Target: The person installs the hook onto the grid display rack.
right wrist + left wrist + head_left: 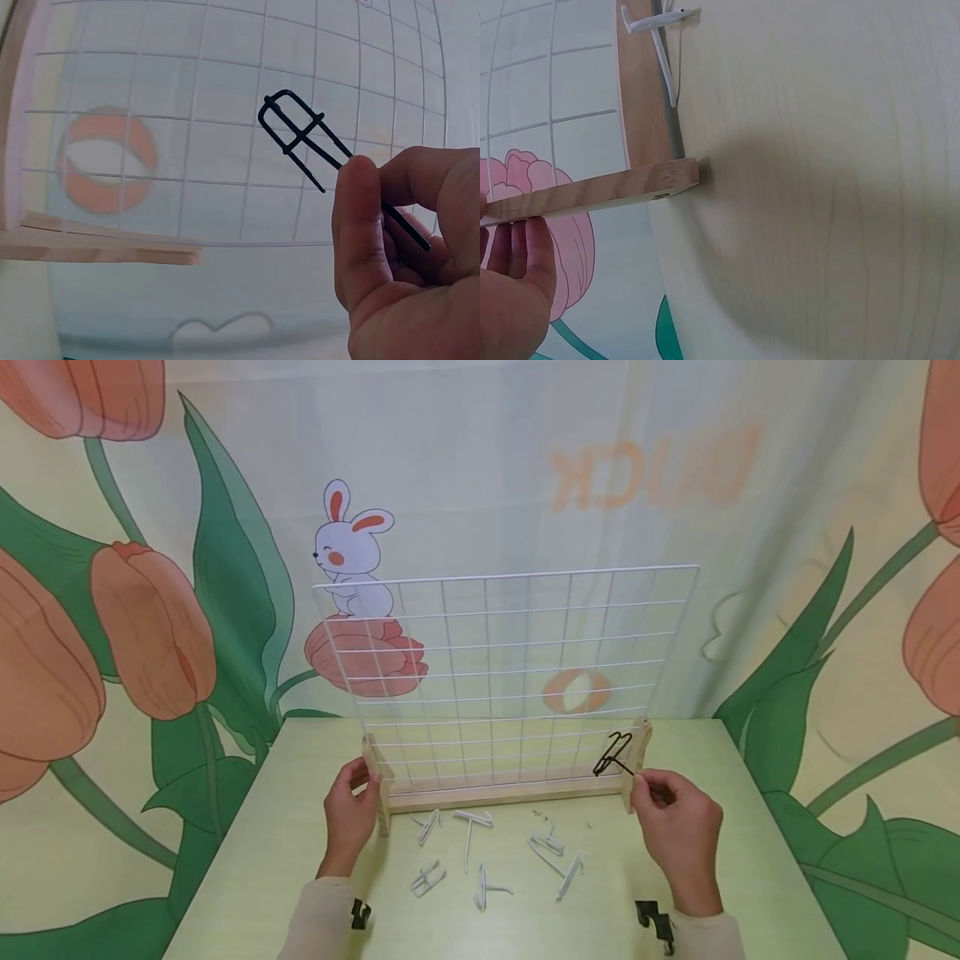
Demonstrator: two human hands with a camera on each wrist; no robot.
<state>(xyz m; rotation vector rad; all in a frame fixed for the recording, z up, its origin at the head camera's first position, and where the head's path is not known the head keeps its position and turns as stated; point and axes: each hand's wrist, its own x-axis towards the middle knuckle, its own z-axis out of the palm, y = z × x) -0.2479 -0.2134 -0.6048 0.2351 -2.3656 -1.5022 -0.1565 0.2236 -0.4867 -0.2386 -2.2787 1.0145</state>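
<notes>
My right hand (678, 818) pinches the stem of a black wire display hook (300, 137) between thumb and fingers. The hook's forked end points up and left, in front of the lower right part of a white wire grid panel (487, 577). The panel stands upright in a wooden base with two end posts. At the left post (592, 196), my left hand (351, 814) grips the wood, fingers on its outer side. Several white hooks lie on the table before the base, among them a T-shaped one (471, 818) and one with a curved arm (482, 889).
The pale wood-grain table (255, 860) runs back to a printed curtain (480, 460) with tulips and a rabbit. More white hooks lie at the front right, one slanted (572, 877). A black clip (656, 922) sits by the right sleeve.
</notes>
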